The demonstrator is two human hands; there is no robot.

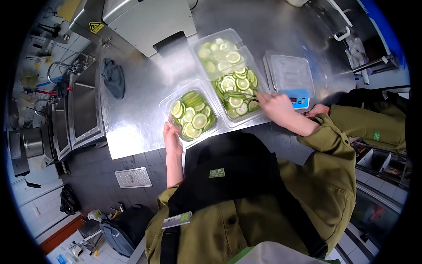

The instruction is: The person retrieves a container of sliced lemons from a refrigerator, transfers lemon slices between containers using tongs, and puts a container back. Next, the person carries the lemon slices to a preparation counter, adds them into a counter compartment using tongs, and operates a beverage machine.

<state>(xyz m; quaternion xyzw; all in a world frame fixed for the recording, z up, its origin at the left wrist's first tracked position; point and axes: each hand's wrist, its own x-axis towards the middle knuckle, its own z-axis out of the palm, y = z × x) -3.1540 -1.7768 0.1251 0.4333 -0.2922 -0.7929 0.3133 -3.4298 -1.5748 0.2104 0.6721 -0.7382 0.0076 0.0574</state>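
Observation:
My right hand (278, 108) is closed around metal tongs (247, 94), whose tips reach into the lime slices (236, 102) in a long clear plastic container (260, 111). A translucent lid (220, 49) covers the far part of that container. My left hand (172, 135) grips the near left side of a smaller clear container (166, 105), thumb at its rim. Inside it lie lime slices (193, 115), some flat and some stacked on edge. Both containers rest side by side on the steel table (136, 127).
Right of the containers, a clear lidded tub (290, 72) sits on a blue digital scale (301, 102). A co-worker's sleeve (369, 121) and hand (317, 110) are close on the right. A grey machine (147, 22), a dark cloth (113, 78) and sinks (84, 108) are farther left.

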